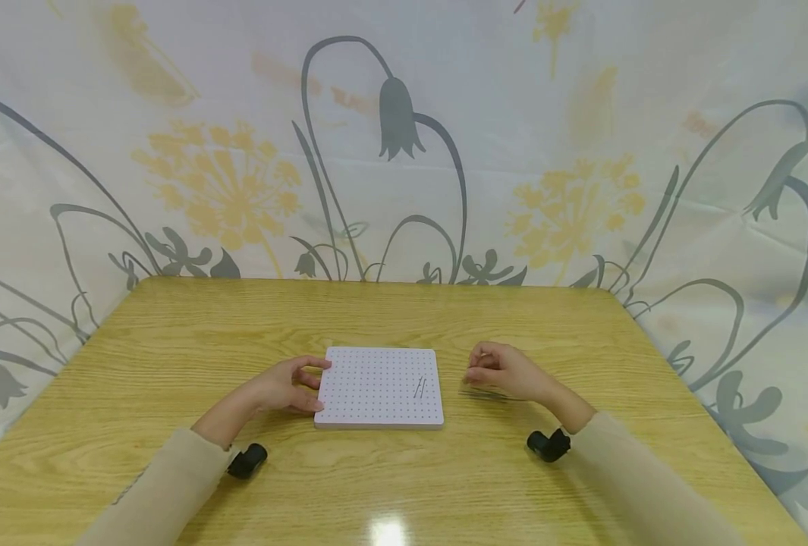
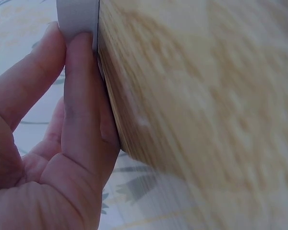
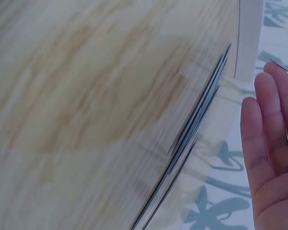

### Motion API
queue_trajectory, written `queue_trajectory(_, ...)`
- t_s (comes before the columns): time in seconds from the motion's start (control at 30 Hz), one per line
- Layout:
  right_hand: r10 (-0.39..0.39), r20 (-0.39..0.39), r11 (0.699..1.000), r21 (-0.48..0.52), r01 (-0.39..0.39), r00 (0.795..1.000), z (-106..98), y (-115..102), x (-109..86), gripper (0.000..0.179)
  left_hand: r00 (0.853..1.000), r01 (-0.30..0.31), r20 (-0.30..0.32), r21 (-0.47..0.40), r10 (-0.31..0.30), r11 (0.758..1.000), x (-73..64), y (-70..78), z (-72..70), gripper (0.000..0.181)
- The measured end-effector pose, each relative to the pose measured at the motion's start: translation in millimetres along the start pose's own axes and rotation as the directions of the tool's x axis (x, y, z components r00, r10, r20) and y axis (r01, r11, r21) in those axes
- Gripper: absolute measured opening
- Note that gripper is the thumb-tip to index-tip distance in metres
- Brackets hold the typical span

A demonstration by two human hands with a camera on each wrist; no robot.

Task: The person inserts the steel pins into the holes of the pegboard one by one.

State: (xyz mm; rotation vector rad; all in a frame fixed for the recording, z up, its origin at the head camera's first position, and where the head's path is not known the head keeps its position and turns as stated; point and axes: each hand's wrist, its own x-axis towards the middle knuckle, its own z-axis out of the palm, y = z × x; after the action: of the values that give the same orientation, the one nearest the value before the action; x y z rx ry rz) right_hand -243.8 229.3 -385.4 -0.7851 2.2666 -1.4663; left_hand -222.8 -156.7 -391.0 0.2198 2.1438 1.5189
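A white board point(image 1: 376, 387) dotted with rows of small holes lies on the table. My left hand point(image 1: 284, 385) holds its left edge, and in the left wrist view the thumb and a finger meet the board's edge point(image 2: 79, 17). Two thin dark needles point(image 1: 420, 387) show near the board's right side; whether they stand in holes or lie flat I cannot tell. Right of the board, my right hand point(image 1: 506, 370) pinches one thin metal needle point(image 3: 284, 69) at the fingertips. Below that hand several more needles point(image 3: 194, 115) lie bunched on the table.
The wooden table point(image 1: 274, 318) reaches back to a flower-patterned cloth point(image 1: 253, 91) hanging behind and at both sides. A black wrist camera point(image 1: 248, 461) sits by the left sleeve, another black camera point(image 1: 547, 445) by the right.
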Motion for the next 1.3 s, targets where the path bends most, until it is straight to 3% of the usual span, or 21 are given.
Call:
queue_trajectory(0.17,-0.031,0.026,0.999,-0.035,0.032,0.999,5.1,-0.7,3.9,0.010,1.000,-0.001,-0.002,-0.001,0.001,1.000,-1.1,1.1,0.2,0.067)
queue_trajectory(0.67,-0.053,0.038,0.999,-0.002,0.053,0.998,21.8,-3.0,13.0,0.008,1.000,-0.017,0.014,0.003,0.017,1.000,-2.3,1.3,0.5,0.068)
queue_trajectory(1.0,-0.102,0.031,0.991,-0.084,0.105,0.994,31.0,-4.7,20.9,0.008,1.000,-0.009,0.008,0.004,0.009,1.000,-1.5,-0.1,0.6,0.068)
queue_trajectory(1.3,-0.094,0.026,0.983,-0.157,0.097,0.995,38.2,-6.3,25.0,0.008,1.000,-0.008,0.012,0.009,0.008,1.000,-1.1,0.4,-0.7,0.068)
